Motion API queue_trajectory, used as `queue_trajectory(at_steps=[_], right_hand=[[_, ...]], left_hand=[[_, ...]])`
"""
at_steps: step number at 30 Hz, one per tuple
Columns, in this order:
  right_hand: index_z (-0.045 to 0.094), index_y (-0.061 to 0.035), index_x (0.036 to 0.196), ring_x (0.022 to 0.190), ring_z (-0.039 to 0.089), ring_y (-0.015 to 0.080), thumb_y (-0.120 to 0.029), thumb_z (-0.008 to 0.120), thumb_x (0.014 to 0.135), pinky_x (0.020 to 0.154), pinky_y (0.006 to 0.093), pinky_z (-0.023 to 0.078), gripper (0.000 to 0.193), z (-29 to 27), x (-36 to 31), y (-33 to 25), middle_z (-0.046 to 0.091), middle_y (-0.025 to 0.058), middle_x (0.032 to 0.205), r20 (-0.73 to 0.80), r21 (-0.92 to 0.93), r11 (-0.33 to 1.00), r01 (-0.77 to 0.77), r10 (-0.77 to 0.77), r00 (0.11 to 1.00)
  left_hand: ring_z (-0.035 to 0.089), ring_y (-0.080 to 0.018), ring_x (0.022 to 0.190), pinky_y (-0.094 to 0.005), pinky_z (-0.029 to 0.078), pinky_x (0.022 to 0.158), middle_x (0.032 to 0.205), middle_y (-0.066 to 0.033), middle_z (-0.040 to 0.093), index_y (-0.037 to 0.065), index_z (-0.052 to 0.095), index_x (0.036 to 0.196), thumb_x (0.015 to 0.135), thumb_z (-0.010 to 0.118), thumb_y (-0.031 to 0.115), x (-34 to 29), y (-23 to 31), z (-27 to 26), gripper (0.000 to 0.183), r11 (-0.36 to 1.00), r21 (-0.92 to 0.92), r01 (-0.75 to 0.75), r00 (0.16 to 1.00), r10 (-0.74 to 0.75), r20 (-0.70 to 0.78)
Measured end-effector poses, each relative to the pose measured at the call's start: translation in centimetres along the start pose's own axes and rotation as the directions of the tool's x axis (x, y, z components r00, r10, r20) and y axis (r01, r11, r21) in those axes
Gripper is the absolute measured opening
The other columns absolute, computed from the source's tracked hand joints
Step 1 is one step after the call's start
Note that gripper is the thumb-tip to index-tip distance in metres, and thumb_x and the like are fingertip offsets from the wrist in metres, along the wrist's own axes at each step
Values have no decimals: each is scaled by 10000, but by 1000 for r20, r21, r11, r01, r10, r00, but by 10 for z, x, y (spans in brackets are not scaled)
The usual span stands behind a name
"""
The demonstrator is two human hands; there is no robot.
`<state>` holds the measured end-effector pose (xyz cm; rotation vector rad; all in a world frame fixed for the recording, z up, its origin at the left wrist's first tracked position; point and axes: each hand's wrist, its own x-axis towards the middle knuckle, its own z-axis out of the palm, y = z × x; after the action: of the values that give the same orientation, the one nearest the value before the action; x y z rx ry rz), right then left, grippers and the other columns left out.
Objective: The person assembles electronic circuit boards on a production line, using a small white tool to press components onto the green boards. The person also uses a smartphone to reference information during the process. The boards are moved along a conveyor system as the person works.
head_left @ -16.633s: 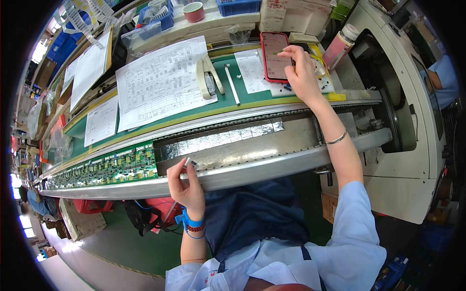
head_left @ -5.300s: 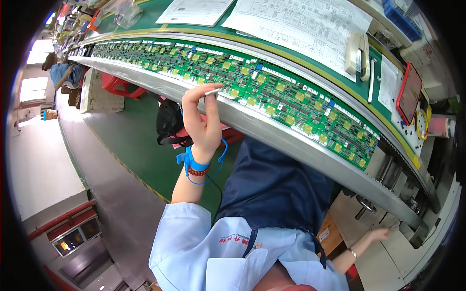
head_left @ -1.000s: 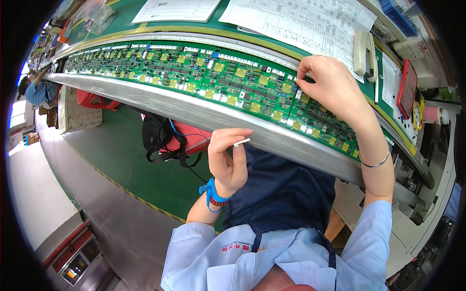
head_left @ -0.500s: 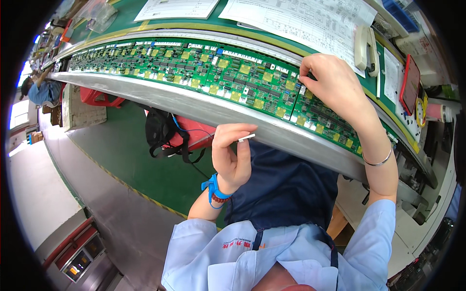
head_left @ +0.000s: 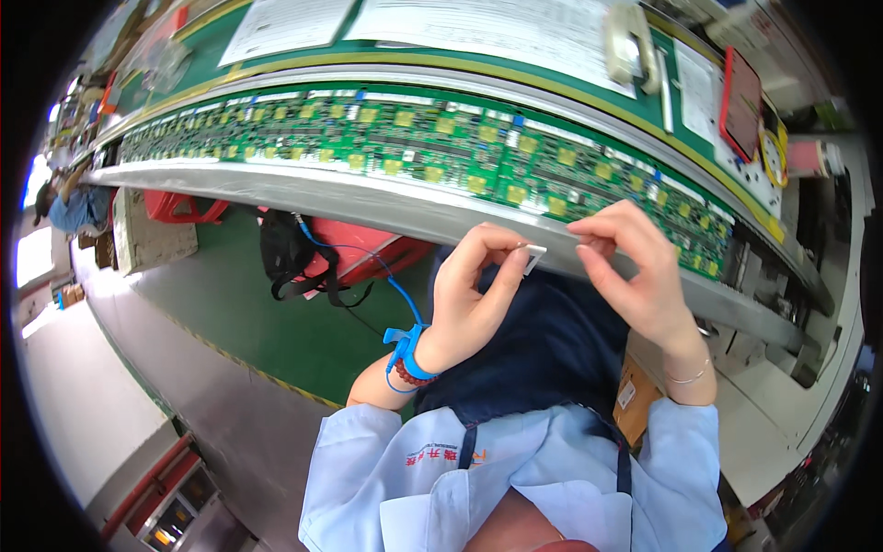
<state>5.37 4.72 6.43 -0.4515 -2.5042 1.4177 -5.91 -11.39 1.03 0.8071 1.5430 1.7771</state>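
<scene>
My left hand (head_left: 478,290) is closed, its thumb and forefinger pinching a small white strip-like part (head_left: 535,250) in front of the rail's near edge. Across a gap to its right is my right hand (head_left: 635,276), fingers bent and thumb apart from the forefinger, with nothing visible between them. Beyond both hands, a long row of green circuit boards (head_left: 418,147) lies along a metal rail (head_left: 303,193). The boards carry dark chips, yellow square components and white and blue connectors. My right hand covers part of the rail's near edge.
Printed sheets (head_left: 487,28), a cream telephone handset (head_left: 625,51) and a red-cased phone (head_left: 740,101) lie on the green bench behind the rail. A black bag (head_left: 290,253) rests by a red stool (head_left: 377,253) below. Another person (head_left: 74,202) is at the far left.
My right hand has left the boards and come down toward my left hand. My left hand has moved right and slightly up with the white part. The boards appear shifted in view.
</scene>
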Motion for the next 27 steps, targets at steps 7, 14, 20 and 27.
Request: queue_trajectory(at_steps=[7,14,20,27], right_hand=[[635,-39,1058,797,582,153,-65,693,793,709,265,476,273,-10,-54,16,587,65,953,-85,136,987,-88,100,991],[645,-36,898,743,554,151,-67,704,782,627,272,441,134,-33,-81,22,566,43,828,-188,176,978,-109,142,972],[600,-52,818,823,514,226,-49,705,756,708,325,418,122,-42,-101,27,496,61,840,-283,-19,996,-91,82,956],[632,-50,804,920,514,203,-79,711,766,822,308,413,93,-65,-123,60,499,73,949,-706,-41,957,-289,177,686]], left_hand=[[564,-189,679,-279,442,621,784,-87,572,-2,569,875,814,624,-35,3,-6,44,89,980,190,-62,991,38,126],[525,-233,647,-324,411,579,764,-81,566,19,568,819,748,677,-39,13,5,79,142,885,341,-316,898,163,408],[510,-249,647,-337,406,558,743,-74,556,30,564,769,721,720,2,19,4,94,166,802,398,-445,822,189,537],[535,-245,667,-330,432,584,764,-76,577,30,614,837,719,727,-1,27,4,106,166,761,395,-514,806,272,525]])
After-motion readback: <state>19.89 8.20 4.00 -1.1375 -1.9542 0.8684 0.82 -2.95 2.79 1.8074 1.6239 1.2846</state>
